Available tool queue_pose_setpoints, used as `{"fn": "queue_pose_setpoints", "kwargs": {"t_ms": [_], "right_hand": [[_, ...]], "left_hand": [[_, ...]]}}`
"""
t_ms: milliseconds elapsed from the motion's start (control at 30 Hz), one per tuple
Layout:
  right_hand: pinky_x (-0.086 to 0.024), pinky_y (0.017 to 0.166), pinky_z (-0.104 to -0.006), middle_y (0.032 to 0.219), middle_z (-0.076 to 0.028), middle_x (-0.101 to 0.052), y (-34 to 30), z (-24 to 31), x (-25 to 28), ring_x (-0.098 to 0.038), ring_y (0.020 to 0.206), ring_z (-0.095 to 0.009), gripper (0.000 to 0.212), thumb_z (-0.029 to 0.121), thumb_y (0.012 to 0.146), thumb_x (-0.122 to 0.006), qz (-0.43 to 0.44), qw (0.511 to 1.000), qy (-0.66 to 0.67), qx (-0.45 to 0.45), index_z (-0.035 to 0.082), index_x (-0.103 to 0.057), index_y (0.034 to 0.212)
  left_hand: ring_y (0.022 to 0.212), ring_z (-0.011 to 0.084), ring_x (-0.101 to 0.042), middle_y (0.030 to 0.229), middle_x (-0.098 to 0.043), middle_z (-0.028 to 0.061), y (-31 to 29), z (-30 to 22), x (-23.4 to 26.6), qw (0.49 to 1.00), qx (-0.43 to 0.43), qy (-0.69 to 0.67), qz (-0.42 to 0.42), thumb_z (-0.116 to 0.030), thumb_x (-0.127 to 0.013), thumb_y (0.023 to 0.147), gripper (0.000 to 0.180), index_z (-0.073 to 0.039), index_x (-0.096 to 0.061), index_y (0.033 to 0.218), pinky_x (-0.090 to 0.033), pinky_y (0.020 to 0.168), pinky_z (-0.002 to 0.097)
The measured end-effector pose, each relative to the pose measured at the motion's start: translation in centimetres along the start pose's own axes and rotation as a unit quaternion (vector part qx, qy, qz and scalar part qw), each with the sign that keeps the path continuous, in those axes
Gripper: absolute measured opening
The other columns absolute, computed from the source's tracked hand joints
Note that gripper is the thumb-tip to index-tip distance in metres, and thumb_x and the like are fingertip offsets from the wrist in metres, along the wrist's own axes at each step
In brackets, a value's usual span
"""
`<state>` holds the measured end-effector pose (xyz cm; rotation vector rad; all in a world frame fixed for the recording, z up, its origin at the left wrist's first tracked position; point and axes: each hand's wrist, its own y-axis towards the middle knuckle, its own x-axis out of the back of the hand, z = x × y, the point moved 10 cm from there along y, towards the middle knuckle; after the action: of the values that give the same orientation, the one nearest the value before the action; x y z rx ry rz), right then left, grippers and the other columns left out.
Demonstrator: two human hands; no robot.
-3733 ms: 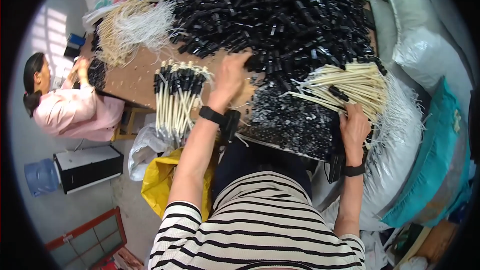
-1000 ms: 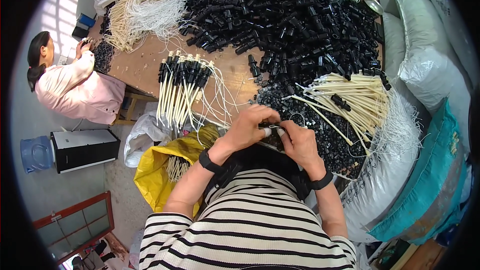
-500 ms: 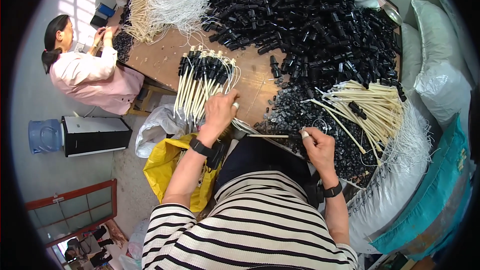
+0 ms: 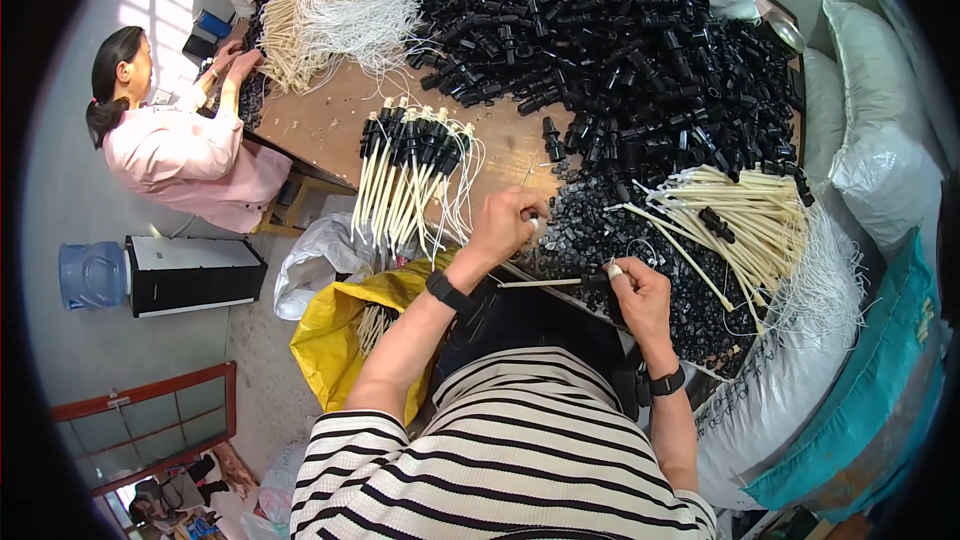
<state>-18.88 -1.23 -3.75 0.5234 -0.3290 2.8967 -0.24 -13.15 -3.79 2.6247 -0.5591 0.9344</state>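
In my right hand, the fingers pinch the black plastic end piece of a thin cream stick. The stick lies level over my lap and points left. My left hand hovers over the table's near edge with thumb and fingertips together; whatever is between them is too small to make out. A row of cream sticks fitted with black sleeves and white strings lies to the left of that hand. Small dark clear plastic pieces are scattered around and beyond my right hand.
A large heap of black plastic sleeves covers the far right of the table. Bare cream sticks lie at right, more with white strings far left. A yellow bag hangs near my left arm. A co-worker sits at left.
My left hand has moved right, away from the row of sleeved sticks and toward my right hand. The right hand with its stick has hardly moved. The co-worker's arms have shifted.
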Motion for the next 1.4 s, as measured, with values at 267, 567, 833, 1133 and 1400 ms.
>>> {"fn": "queue_pose_setpoints", "kwargs": {"t_ms": [267,567,833,1133,1400], "right_hand": [[-0.038,0.048,-0.0276,0.054,-0.005,-0.054,1.5,-0.1,-0.2,-0.047,0.049,-0.009,0.010,0.014,0.085,-0.067,-0.041,0.999,-0.017,-0.016,0.004,-0.069,0.085],[-0.043,0.052,-0.0293,0.060,-0.011,-0.057,1.4,-0.6,-1.0,-0.053,0.051,-0.015,0.007,0.008,0.081,-0.066,-0.038,0.999,-0.007,0.027,0.005,-0.069,0.086],[-0.042,0.052,-0.0265,0.059,-0.007,-0.055,1.3,-0.8,-0.9,-0.048,0.054,-0.009,0.007,0.006,0.081,-0.065,-0.033,0.999,0.001,0.007,0.004,-0.069,0.086],[-0.042,0.049,-0.0317,0.058,-0.008,-0.056,0.8,0.2,0.1,-0.052,0.048,-0.019,0.009,0.014,0.085,-0.065,-0.089,0.991,-0.083,0.047,0.006,-0.068,0.088],[-0.050,0.054,-0.0350,0.078,-0.012,-0.067,-1.0,5.7,-1.3,-0.065,0.061,-0.029,0.012,0.007,0.083,-0.066,-0.126,0.930,-0.252,0.235,0.006,-0.067,0.095]], "left_hand": [[0.073,0.0057,-0.056,0.081,-0.062,-0.0020,-1.5,-6.2,-3.5,0.949,0.068,-0.304,0.043,0.009,-0.062,0.075,0.023,-0.001,-0.067,0.095,-0.046,0.067,0.0193],[0.080,0.0249,-0.062,0.087,-0.066,0.0058,-2.4,-11.4,-2.5,0.978,-0.171,-0.117,-0.008,0.008,-0.065,0.065,0.028,-0.008,-0.069,0.088,-0.050,0.069,0.0334],[0.077,0.0231,-0.061,0.084,-0.065,0.0028,-2.5,-11.3,-2.7,0.971,-0.164,-0.173,-0.011,0.011,-0.063,0.064,0.033,-0.010,-0.072,0.089,-0.049,0.067,0.0328],[0.076,0.0101,-0.055,0.089,-0.060,0.0010,-2.3,-6.7,-3.5,0.961,0.021,-0.274,0.006,0.013,-0.060,0.072,0.034,-0.006,-0.071,0.097,-0.045,0.066,0.0235],[0.069,0.0029,-0.053,0.081,-0.060,-0.0023,-2.6,-4.6,-4.2,0.951,0.140,-0.272,0.037,0.009,-0.065,0.074,0.022,-0.002,-0.069,0.092,-0.044,0.062,0.0191]]}}
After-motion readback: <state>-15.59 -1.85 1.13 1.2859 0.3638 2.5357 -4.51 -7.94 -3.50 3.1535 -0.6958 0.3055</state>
